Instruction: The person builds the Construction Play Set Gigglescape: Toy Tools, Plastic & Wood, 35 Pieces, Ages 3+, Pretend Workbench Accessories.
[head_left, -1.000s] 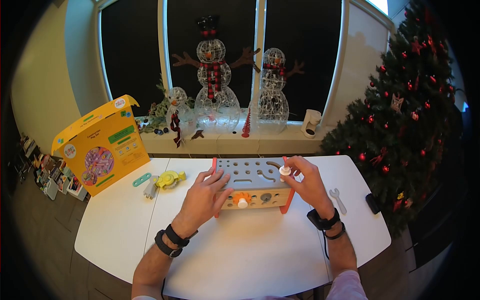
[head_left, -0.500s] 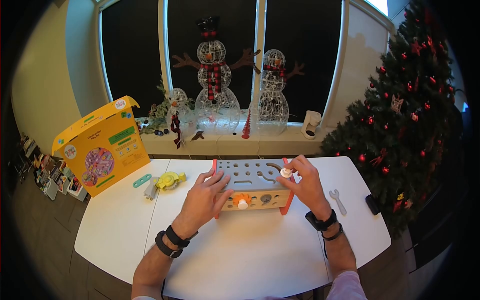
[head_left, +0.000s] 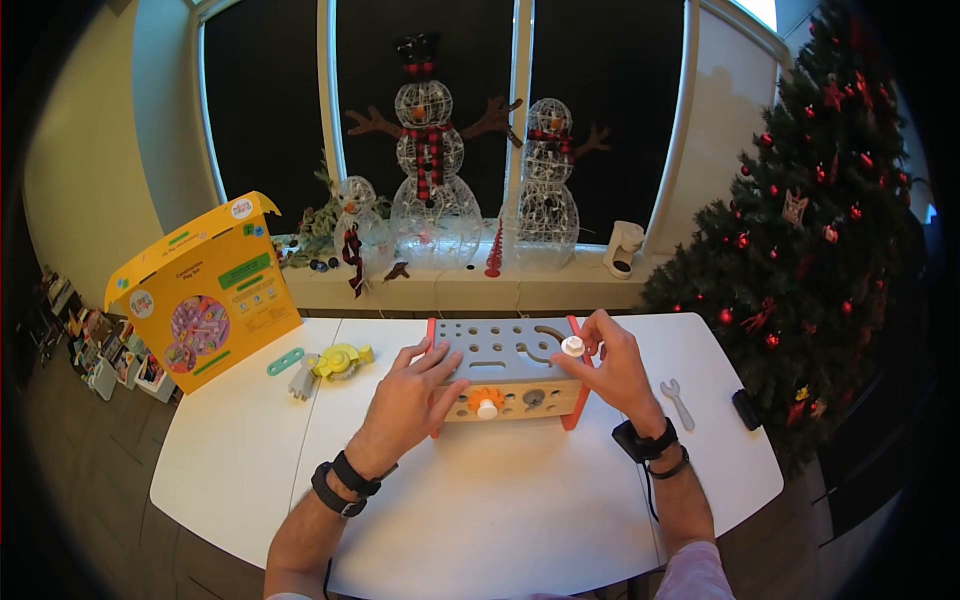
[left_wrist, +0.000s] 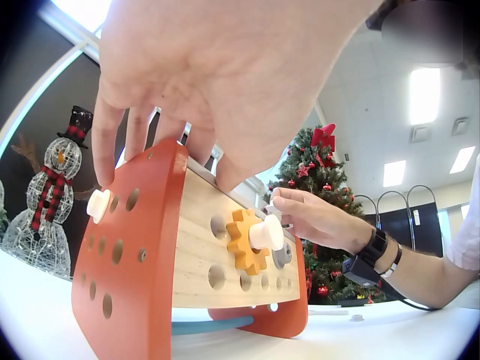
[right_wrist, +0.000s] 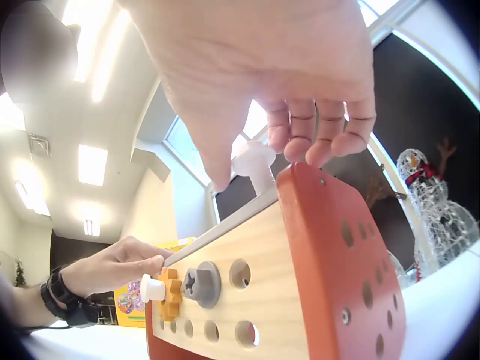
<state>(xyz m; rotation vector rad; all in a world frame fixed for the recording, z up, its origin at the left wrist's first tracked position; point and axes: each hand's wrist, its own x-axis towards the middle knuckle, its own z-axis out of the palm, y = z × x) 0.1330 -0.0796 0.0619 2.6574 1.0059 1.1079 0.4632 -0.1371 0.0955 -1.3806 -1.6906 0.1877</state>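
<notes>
At the right end of the toy workbench (head_left: 505, 372), a white screw (head_left: 573, 345) stands roughly upright between open thumb and fingers of the right hand (head_left: 617, 378); the left hand (head_left: 403, 402), fingers spread, rests opposite.

There are two hands (head_left: 403, 402), one bench (head_left: 480, 352), three white screws (head_left: 573, 346), one gear (right_wrist: 172, 291). There are three snowmen (head_left: 428, 155), one wrench (head_left: 678, 404).

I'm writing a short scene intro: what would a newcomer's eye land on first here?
Probably the tall snowman in its black hat, before the dark window, and the Christmas tree at far right. Next, perhaps, the yellow box on the left of the white table and the orange gear on the front of the toy bench.
</notes>
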